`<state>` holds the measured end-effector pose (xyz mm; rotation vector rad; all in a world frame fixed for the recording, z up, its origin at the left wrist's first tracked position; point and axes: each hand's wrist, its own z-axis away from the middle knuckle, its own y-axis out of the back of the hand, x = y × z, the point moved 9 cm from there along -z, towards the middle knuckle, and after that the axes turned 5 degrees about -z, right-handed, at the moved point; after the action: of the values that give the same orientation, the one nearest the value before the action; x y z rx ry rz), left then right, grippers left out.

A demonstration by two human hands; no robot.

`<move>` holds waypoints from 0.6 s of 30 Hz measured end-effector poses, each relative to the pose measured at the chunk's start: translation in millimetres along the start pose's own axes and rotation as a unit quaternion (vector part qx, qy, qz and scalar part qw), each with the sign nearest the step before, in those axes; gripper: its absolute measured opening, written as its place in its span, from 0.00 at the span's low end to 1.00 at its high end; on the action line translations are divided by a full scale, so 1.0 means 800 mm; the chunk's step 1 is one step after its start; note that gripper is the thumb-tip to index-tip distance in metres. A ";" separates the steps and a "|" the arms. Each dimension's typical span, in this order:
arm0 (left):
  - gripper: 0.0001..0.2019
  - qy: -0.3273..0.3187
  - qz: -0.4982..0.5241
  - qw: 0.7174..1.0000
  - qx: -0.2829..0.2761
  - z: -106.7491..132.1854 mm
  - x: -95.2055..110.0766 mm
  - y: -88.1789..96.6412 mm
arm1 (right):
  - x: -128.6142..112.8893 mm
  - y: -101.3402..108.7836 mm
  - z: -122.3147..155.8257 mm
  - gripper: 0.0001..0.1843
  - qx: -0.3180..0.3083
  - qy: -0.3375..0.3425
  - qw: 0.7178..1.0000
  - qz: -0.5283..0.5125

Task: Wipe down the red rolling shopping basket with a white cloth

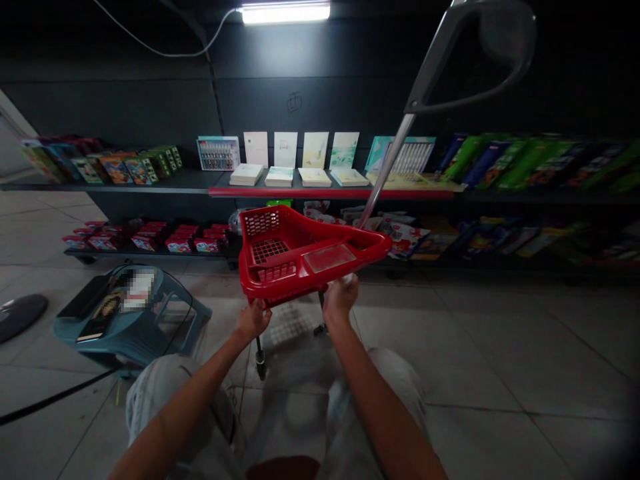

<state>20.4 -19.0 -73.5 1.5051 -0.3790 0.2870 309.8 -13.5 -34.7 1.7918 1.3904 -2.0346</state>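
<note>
Left hand (pixel 253 320) and right hand (pixel 340 300) clench a red plastic rolling basket (pixel 280 257).
Dark store shelves (pixel 150 180) of boxed goods stand ahead; a teal plastic stool (pixel 165 313) sits nearby.

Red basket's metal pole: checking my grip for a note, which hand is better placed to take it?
Probably the right hand: it holds the basket closer to where the pole rises, while the left hand sits farther away.

A red plastic shopping basket (pixel 295 257) tilts, its slotted bottom showing. A metal pole (pixel 387 167) rises from its right end to a grey handle (pixel 465 60).
</note>
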 end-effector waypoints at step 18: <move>0.21 -0.273 -0.007 0.904 0.328 0.133 0.232 0.240 | -0.246 -0.146 0.065 0.16 -0.437 0.366 0.738 0.361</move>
<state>103.3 -124.6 180.8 2.2576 -0.7675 -0.0439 261.5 -72.8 187.3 2.1135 1.1139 -0.1568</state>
